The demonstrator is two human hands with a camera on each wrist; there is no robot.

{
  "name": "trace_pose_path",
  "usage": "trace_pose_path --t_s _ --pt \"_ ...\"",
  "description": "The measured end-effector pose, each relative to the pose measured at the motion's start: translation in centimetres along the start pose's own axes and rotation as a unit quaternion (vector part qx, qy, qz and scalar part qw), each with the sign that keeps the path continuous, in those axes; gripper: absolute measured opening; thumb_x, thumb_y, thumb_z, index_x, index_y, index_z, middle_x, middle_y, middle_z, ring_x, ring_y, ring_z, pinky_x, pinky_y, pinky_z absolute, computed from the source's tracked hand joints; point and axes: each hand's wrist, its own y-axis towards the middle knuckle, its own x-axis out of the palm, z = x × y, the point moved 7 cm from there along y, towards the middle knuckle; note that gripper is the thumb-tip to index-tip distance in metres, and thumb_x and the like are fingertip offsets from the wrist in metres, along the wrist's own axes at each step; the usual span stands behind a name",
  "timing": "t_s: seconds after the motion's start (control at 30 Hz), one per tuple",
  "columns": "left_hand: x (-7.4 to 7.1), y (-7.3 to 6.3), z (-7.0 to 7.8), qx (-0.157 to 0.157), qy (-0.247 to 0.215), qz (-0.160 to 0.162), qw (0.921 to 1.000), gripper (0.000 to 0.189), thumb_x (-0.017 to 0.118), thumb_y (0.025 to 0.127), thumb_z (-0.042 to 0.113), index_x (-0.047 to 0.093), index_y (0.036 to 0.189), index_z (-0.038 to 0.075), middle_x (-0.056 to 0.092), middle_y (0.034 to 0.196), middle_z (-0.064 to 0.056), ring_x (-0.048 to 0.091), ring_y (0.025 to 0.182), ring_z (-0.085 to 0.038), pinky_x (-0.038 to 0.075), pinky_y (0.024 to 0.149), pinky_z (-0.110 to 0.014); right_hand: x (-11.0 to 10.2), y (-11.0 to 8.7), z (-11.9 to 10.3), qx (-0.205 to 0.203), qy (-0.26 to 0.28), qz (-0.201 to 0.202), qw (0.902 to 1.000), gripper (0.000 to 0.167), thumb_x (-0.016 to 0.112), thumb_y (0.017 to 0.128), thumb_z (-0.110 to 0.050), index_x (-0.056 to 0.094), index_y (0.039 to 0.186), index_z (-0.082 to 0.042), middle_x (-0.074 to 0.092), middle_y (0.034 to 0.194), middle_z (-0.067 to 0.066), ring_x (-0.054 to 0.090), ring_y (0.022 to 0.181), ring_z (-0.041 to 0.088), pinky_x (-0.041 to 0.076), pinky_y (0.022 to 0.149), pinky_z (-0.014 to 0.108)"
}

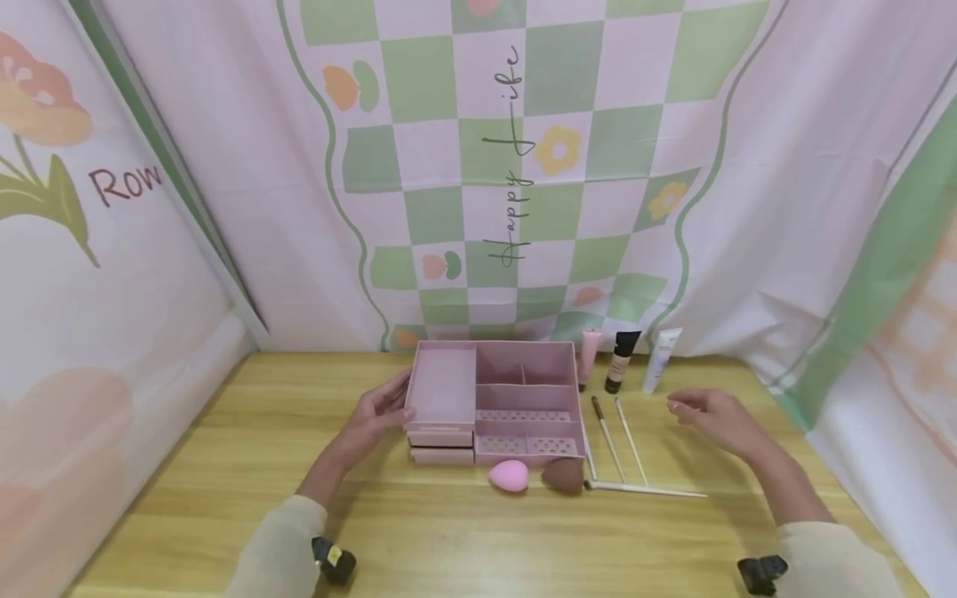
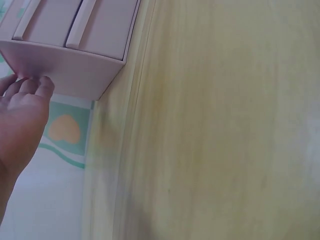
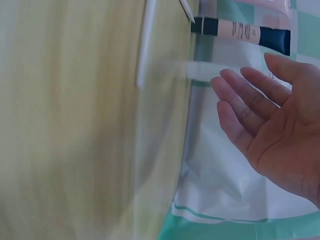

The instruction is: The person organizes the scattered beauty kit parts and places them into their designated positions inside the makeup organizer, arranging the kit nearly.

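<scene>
Relaxed left fingers (image 2: 45, 88) touch the smooth, rectangular organizer (image 1: 444, 382); right fingers (image 3: 252, 97) spread loosely.

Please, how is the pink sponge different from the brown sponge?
The pink sponge is bright; the brown sponge is dark. The brown one looks slightly larger than the pink one. The pink one lies farther from the brushes than the brown one. Both lie on the table in front of the organizer.

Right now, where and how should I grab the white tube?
Probably mid-body, right hand coming from the right: the white tube stands upright, narrow end down, and the black tube stands on its left.
</scene>
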Motion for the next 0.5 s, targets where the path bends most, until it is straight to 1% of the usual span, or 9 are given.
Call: trace_pose_path --t_s 0.07,0.17,0.27,0.37,0.5 --pt "0.1 0.1 0.0 0.009 0.003 0.003 0.9999 0.076 0.060 0.094 0.003 0.021 0.159 -0.004 0.017 0.168 -0.023 0.020 0.156 -0.040 0.035 0.118 -0.017 0.5 0.0 0.0 0.002 0.000 0.001 1.0000 0.047 0.051 0.105 -0.022 0.056 0.130 0.017 0.069 0.118 0.035 0.073 0.096 0.038 0.064 0.084 0.052" --pt "0.0 0.3 0.0 0.023 0.001 0.005 0.9997 0.075 0.060 0.094 0.002 0.023 0.159 -0.004 0.019 0.168 -0.024 0.021 0.155 -0.041 0.035 0.118 -0.019 1.3 0.2 -0.2 0.010 0.001 -0.002 0.9999 0.043 0.055 0.103 -0.021 0.060 0.125 0.015 0.071 0.112 0.032 0.072 0.093 0.034 0.065 0.080 0.045" --pt "0.1 0.4 0.1 0.032 -0.012 -0.001 0.9994 0.076 0.060 0.094 0.000 0.021 0.159 -0.005 0.018 0.168 -0.025 0.020 0.155 -0.042 0.037 0.117 -0.019 2.1 0.3 -0.3 0.023 0.017 -0.010 0.9995 0.037 0.058 0.099 -0.017 0.064 0.119 0.014 0.073 0.106 0.029 0.071 0.088 0.028 0.064 0.074 0.035" --pt "0.2 0.5 0.1 0.035 -0.023 -0.007 0.9991 0.077 0.059 0.093 -0.001 0.019 0.159 -0.005 0.015 0.168 -0.025 0.018 0.155 -0.043 0.039 0.116 -0.017 2.8 0.3 -0.5 0.039 0.036 -0.020 0.9984 0.033 0.061 0.096 -0.014 0.066 0.114 0.013 0.075 0.098 0.022 0.069 0.082 0.021 0.061 0.069 0.028" --pt "0.3 0.4 -0.1 0.032 -0.032 -0.010 0.9989 0.078 0.059 0.093 -0.003 0.017 0.159 -0.005 0.013 0.169 -0.024 0.016 0.155 -0.042 0.038 0.115 -0.016 3.6 0.2 -0.7 0.054 0.050 -0.033 0.9967 0.031 0.061 0.094 -0.012 0.067 0.113 0.013 0.074 0.090 0.017 0.067 0.078 0.019 0.060 0.067 0.027"
